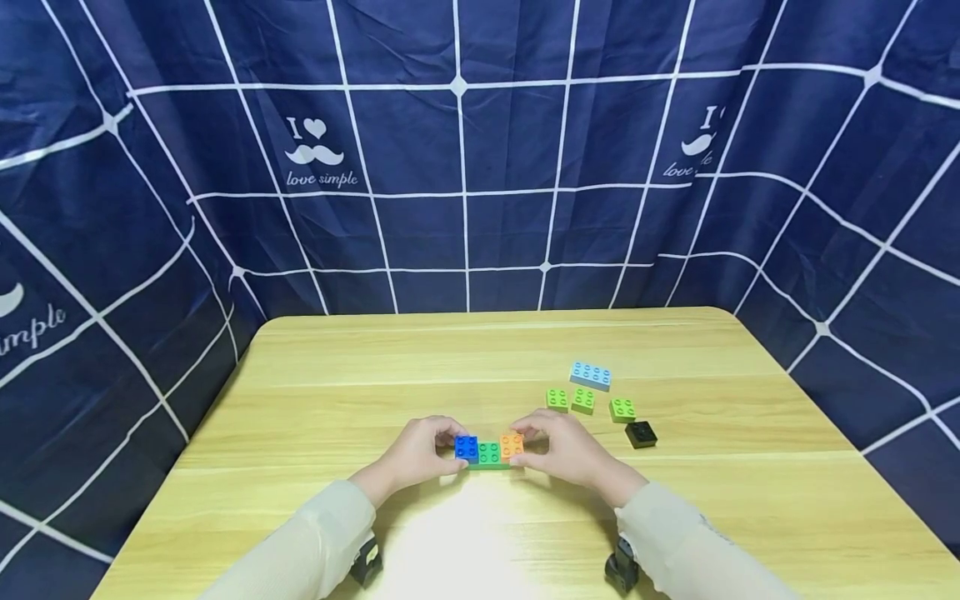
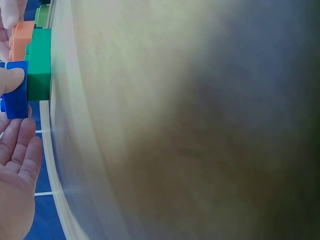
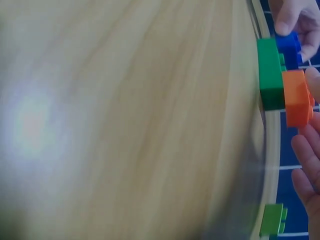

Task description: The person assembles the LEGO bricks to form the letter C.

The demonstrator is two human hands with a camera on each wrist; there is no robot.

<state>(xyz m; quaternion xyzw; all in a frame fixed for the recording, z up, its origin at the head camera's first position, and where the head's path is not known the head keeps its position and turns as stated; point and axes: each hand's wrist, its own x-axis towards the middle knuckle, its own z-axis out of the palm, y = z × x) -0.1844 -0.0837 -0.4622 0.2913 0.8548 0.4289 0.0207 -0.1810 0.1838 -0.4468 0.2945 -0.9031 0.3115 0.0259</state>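
Observation:
A long green brick [image 1: 489,456] lies on the table in front of the person. On its left end sits a blue brick [image 1: 466,448], overhanging the end, and on its right end an orange brick [image 1: 512,445]. Between those two, the green studs show. My left hand [image 1: 422,451] pinches the blue brick between thumb and fingers; the left wrist view shows the thumb [image 2: 12,80] against its side. With thumb and fingers, my right hand [image 1: 564,448] pinches the orange brick, which juts past the green one in the right wrist view.
To the right on the wooden table [image 1: 337,367] lie a light blue brick [image 1: 590,375], three lime green bricks, one of them nearest the right [image 1: 622,410], and a black brick [image 1: 641,434]. A dark blue grid-patterned curtain [image 1: 502,225] surrounds the table's back and sides.

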